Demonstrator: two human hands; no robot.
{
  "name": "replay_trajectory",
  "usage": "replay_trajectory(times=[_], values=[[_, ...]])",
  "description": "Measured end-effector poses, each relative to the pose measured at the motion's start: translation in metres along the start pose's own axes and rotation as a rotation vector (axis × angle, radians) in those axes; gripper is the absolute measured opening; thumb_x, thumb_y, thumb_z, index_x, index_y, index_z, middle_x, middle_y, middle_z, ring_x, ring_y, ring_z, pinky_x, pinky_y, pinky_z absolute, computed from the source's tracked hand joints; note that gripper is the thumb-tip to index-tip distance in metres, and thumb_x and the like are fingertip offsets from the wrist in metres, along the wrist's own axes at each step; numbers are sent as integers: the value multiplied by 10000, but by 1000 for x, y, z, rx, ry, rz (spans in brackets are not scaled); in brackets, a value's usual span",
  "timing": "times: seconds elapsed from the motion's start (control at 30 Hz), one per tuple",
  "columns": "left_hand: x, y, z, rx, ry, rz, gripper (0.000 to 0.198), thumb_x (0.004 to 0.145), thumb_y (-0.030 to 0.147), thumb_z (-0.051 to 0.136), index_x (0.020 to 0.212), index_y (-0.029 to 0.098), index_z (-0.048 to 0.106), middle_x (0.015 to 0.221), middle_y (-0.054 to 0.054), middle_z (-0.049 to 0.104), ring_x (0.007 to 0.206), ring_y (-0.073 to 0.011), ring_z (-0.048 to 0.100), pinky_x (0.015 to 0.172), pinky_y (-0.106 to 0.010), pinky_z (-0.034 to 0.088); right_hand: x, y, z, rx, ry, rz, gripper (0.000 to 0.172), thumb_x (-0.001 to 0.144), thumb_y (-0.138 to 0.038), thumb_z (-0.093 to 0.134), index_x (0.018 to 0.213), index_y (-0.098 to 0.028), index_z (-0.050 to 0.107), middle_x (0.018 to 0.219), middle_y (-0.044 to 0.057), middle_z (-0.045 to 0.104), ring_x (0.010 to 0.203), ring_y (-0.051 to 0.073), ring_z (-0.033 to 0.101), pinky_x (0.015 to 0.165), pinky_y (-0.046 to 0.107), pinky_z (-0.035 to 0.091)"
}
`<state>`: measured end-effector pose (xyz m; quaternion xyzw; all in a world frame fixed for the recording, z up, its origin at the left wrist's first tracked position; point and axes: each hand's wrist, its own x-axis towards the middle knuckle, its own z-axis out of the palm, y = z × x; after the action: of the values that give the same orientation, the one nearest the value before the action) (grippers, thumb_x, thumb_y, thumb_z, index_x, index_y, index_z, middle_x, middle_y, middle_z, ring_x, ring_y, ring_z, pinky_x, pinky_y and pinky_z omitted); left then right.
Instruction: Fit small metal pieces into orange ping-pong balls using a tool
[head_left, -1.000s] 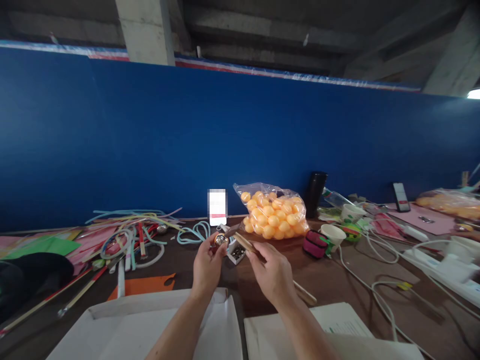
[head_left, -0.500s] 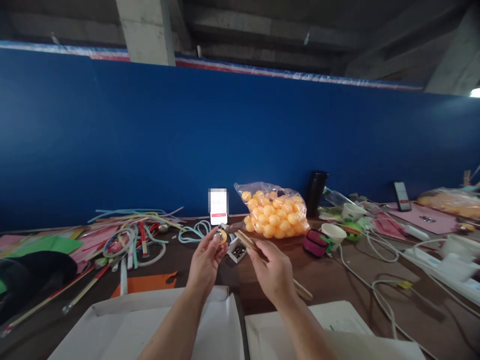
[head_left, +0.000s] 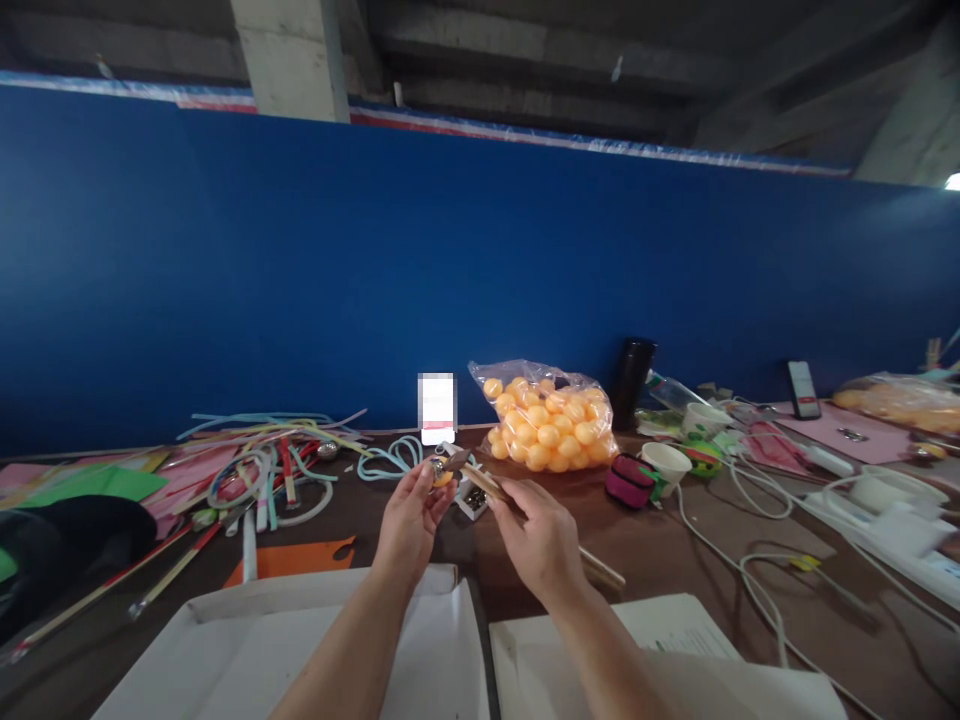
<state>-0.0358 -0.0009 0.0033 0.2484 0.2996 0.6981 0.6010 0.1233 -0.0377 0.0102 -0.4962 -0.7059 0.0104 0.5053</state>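
Observation:
Between the thumb and fingers of my left hand (head_left: pixel 409 520) is a small round yellow-and-silver piece (head_left: pixel 442 474). My right hand (head_left: pixel 541 540) is closed on a wooden-handled tool (head_left: pixel 489 484), whose handle also shows behind the hand. The tool's dark head points left and lies over or against the round piece; I cannot tell whether they touch. Under the tool, on the table, stands a small white box (head_left: pixel 472 505) with small dark metal bits in it, partly covered from view.
A clear bag of orange balls (head_left: pixel 551 430) stands behind my hands, beside a propped phone (head_left: pixel 437 410). Coloured tubes (head_left: pixel 262 480) lie left. A magenta pouch (head_left: pixel 630 482), a paper cup (head_left: pixel 666 465) and white cables (head_left: pixel 765 600) are right. White cardboard (head_left: pixel 300 640) lies in front.
The tool in my right hand has turned and moved slightly left, bringing its dark head over the round piece. My left hand has barely moved.

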Motion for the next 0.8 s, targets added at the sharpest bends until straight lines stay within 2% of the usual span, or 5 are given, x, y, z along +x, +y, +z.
replay_trajectory(times=[0.37, 0.53, 0.67, 0.8], values=[[2, -2, -3, -17, 35, 0, 136, 784, 225, 672, 870, 128, 629, 763, -49, 680, 651, -105, 657, 660, -224, 565, 0, 2, 1, -5, 2, -12, 218, 878, -251, 529, 1050, -216, 659, 980, 62, 690, 901, 188, 640, 825, 277, 488], [4, -2, -3, 12, 39, 4, 157, 778, 236, 679, 877, 126, 627, 762, -46, 671, 646, -98, 650, 659, -216, 558, 1, 5, 0, -69, -46, -9, 212, 873, -259, 539, 1040, -228, 666, 946, 54, 696, 884, 193, 643, 793, 275, 491], [4, -1, -4, 123, 145, 119, 271, 761, 298, 693, 964, 135, 619, 824, -50, 666, 661, -107, 657, 668, -241, 557, 6, 7, -8, -86, -15, -10, 208, 868, -263, 543, 1035, -233, 662, 972, 50, 695, 898, 189, 642, 805, 273, 487], [3, -3, -5, 254, 191, 262, 417, 726, 374, 707, 1061, 151, 600, 869, -42, 649, 654, -113, 648, 673, -287, 559, 13, 2, -22, -186, -72, -7, 201, 837, -252, 569, 1019, -255, 655, 958, 33, 696, 872, 192, 647, 773, 286, 487]])
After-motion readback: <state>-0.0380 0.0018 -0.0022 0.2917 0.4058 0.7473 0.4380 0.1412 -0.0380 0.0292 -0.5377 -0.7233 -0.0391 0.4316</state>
